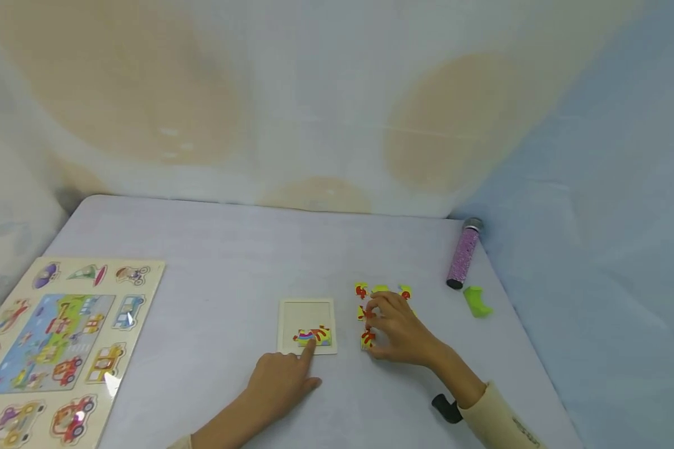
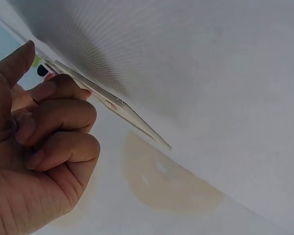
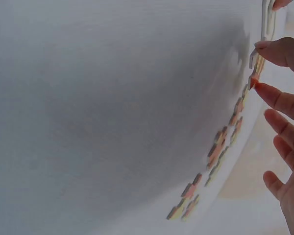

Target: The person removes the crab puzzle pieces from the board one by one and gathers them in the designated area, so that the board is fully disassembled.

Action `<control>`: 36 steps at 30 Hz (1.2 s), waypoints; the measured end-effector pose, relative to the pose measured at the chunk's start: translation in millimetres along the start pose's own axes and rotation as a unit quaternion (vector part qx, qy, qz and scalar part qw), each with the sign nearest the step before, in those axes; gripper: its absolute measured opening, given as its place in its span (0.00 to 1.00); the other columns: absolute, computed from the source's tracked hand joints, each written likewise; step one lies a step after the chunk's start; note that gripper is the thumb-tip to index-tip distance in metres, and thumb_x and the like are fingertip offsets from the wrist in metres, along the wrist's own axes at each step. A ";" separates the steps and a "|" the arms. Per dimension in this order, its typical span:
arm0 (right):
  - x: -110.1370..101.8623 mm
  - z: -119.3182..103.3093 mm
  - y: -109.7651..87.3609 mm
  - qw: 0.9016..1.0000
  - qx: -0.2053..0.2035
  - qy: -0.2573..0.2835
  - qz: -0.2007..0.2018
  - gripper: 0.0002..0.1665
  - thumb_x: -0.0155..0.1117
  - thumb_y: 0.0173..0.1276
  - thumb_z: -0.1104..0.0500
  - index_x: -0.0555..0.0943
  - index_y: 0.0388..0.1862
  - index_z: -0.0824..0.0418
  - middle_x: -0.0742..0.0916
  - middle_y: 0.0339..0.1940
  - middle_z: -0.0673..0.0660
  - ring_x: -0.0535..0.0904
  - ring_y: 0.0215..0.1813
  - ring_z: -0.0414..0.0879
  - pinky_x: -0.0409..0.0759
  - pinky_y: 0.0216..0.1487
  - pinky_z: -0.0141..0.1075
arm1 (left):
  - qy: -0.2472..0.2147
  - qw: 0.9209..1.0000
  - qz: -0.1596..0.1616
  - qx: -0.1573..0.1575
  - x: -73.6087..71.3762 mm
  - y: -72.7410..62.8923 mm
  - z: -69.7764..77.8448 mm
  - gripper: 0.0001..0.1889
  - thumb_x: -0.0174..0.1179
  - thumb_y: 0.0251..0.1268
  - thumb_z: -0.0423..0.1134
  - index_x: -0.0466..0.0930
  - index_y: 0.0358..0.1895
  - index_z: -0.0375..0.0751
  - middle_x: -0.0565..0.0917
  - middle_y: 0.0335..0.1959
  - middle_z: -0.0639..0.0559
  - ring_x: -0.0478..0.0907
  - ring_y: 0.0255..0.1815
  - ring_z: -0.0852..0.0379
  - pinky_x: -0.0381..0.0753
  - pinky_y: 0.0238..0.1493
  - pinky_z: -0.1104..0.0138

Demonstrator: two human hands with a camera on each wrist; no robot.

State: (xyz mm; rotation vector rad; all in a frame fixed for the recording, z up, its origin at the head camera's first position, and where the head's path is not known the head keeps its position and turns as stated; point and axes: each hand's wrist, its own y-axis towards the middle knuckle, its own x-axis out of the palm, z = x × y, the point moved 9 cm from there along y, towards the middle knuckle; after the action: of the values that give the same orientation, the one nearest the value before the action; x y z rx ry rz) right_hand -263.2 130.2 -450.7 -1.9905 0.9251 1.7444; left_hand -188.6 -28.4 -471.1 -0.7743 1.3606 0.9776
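A small pale puzzle frame (image 1: 285,312) lies mid-table, with joined yellow and red jigsaw pieces (image 1: 321,335) along its lower part. My left hand (image 1: 278,383) reaches in from below, its straight index finger pressing on those pieces while the other fingers fold toward the palm. To the right of the frame, my right hand (image 1: 399,333) pinches a yellow and red puzzle piece (image 1: 367,340) between thumb and fingertips, low over the table. In the right wrist view the thumb (image 3: 284,53) is at one end of that piece. Other loose puzzle pieces (image 1: 361,290) lie beyond the hand, partly hidden by it.
On the left lies a large picture puzzle board (image 1: 140,293) with vehicle shapes. At the back right are a purple glittery microphone (image 1: 463,255) and a lime-green curved piece (image 1: 476,302). A black object (image 1: 446,408) sits beside the right sleeve (image 1: 500,418).
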 end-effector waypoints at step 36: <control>37.2 -64.5 86.7 0.994 -0.059 0.044 -0.086 0.18 0.76 0.58 0.44 0.90 0.43 0.52 0.78 0.59 0.53 0.62 0.71 0.51 0.56 0.74 0.49 | 0.070 0.997 0.024 -0.016 2.9 4.0 26.5 0.39 0.62 0.56 0.69 0.79 0.58 0.37 0.69 0.10 0.55 0.63 0.12 0.59 0.59 0.16 0.67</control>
State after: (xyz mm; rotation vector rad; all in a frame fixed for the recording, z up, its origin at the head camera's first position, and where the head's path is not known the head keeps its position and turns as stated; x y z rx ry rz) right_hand -270.9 16.5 -460.2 -2.1664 0.6666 1.6622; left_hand -181.0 -2.5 -471.4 -0.8503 1.4930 1.0007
